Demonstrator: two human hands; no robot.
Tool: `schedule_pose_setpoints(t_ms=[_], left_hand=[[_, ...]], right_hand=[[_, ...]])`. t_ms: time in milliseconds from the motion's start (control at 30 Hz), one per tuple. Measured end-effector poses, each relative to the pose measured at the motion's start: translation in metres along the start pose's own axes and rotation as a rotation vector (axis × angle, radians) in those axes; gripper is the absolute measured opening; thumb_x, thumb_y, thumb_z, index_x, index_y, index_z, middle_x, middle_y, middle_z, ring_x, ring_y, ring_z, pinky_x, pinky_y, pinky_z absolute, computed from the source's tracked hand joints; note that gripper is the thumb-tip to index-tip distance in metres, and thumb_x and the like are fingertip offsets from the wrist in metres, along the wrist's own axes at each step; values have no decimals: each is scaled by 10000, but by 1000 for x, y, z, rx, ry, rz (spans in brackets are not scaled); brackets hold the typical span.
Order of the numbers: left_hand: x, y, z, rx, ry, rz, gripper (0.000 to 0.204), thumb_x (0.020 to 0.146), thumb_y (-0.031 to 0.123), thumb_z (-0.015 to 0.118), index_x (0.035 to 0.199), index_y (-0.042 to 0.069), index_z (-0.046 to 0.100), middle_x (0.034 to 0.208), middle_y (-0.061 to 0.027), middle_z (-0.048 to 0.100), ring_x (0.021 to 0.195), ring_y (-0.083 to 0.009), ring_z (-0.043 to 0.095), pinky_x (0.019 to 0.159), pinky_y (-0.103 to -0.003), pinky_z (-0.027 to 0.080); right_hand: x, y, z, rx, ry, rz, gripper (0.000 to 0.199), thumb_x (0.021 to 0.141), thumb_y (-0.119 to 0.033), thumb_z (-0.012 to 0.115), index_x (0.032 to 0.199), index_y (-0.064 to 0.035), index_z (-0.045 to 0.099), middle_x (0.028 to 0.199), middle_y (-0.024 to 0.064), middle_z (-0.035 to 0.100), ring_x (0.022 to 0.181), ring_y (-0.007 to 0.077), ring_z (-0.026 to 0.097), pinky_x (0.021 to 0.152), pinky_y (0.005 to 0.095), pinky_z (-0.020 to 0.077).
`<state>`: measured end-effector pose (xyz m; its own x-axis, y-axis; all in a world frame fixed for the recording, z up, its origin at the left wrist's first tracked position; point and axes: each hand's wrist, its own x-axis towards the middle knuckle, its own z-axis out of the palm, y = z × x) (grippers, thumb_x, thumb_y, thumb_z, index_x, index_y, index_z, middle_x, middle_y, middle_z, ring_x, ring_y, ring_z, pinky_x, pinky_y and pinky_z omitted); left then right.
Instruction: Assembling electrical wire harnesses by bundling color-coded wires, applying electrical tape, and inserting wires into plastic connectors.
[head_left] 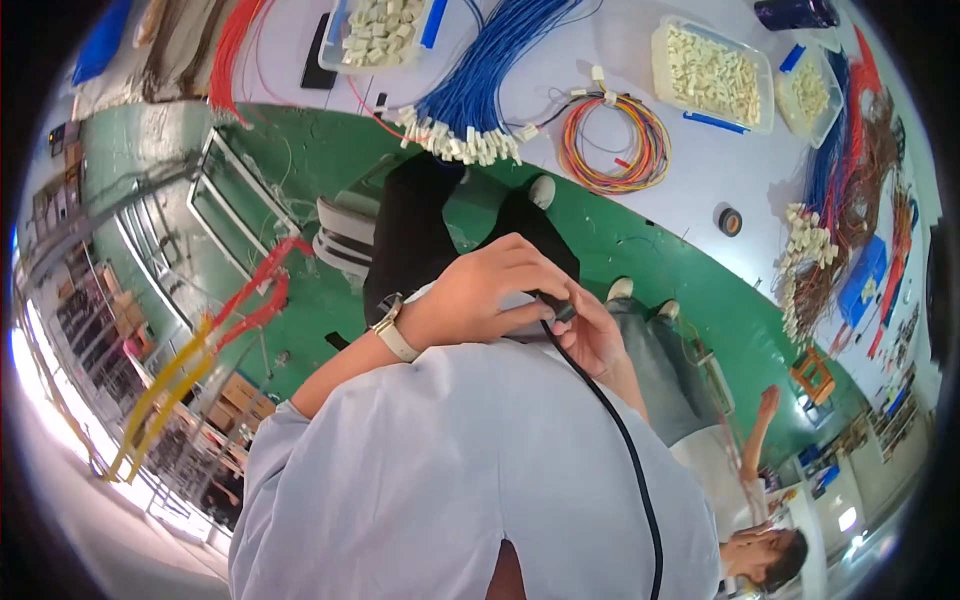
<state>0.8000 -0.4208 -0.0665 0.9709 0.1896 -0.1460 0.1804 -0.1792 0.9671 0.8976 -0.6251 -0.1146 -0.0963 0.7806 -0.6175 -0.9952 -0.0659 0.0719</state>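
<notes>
A: Hands first. State of the fingers?

B: Left hand (485,290): thumb and index finger narrowed, pinching a small dark piece (562,310). Right hand (598,338): fingers curled in at the same piece; their exact grip is partly hidden.

A: Position of the piece?

B: In front of the torso, over the lap, well apart from the counter (690,205). A black cable (625,430) leads from the hands down across the pale shirt (420,450) to the lower edge of view. How it joins the piece cannot be made out.

A: Counter contents?

B: Near edge: a blue wire bundle (485,60), its white connectors (455,140) bunched together. Just right of these, a multicoloured wire coil (656,150). Farther right, a clear tub (766,100) filled with small white pieces; nearer the edge, a dark tape roll (729,222).

A: Others present?

B: One co-worker (705,450), to the right.
</notes>
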Motion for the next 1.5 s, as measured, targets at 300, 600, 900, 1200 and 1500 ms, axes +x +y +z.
schedule_pose_setpoints(t_ms=[300,600,900,1200,1500], left_hand=[[3,-87,-172,-38,-507,202,221,774,119,742,951,113,610,836,-54,546,744,-208,596,602,-308,505],[-31,-106,-287,-289,-868,110,258,814,197,718,885,67,507,813,-65,472,655,-240,517,529,-339,375],[-74,-106,-274,-216,-836,116,252,789,135,747,1017,67,666,831,-58,591,739,-204,588,624,-328,479],[-105,-79,-217,-123,-653,74,205,678,52,755,811,55,599,761,-44,591,671,-159,598,588,-277,490],[-130,-45,-181,-134,-445,356,297,624,27,759,903,99,685,804,-45,615,633,-175,596,555,-264,485]], right_hand=[[130,69,103,-499,253,-134,491,990,-444,455,1160,3,562,962,101,664,651,176,670,582,255,539],[200,185,203,-161,543,-200,416,1015,-382,417,1111,-28,614,620,-10,581,441,46,483,394,198,326],[194,244,184,6,532,-322,436,1022,-395,402,1007,-9,606,651,28,611,404,69,503,348,202,365],[139,226,143,-343,307,-224,436,1021,-374,399,1119,33,521,834,140,642,373,219,558,321,285,420],[78,223,158,-589,167,-444,400,1035,-349,376,993,2,563,816,73,648,459,170,630,407,213,440]])
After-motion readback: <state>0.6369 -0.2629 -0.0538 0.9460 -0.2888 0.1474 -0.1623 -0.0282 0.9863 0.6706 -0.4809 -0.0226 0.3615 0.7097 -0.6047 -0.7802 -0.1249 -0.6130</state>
